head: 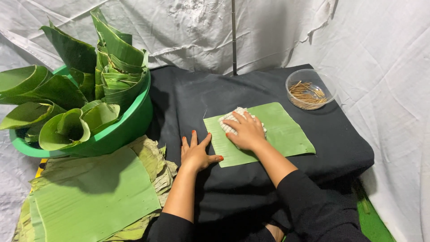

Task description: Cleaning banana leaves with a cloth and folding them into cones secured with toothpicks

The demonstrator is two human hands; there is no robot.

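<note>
- Right hand (247,131): centre of the frame, palm down, fingers spread and nearly flat, pressing a white folded cloth (232,120). Nothing is gripped.
- White folded cloth: lies on the upper left part of a cut banana leaf sheet (277,134), partly hidden under the hand.
- Left hand (195,152): just left of centre, open and flat, fingers spread; thumb tip touches the sheet's lower left edge, palm rests on the black cloth (188,96).
- Clear bowl of wooden sticks (310,89): upper right, apart from the sheet.
- Green basin (130,127): upper left, filled with rolled banana leaves (118,74).
- Stack of flat leaf sheets (89,197): lower left.
</note>
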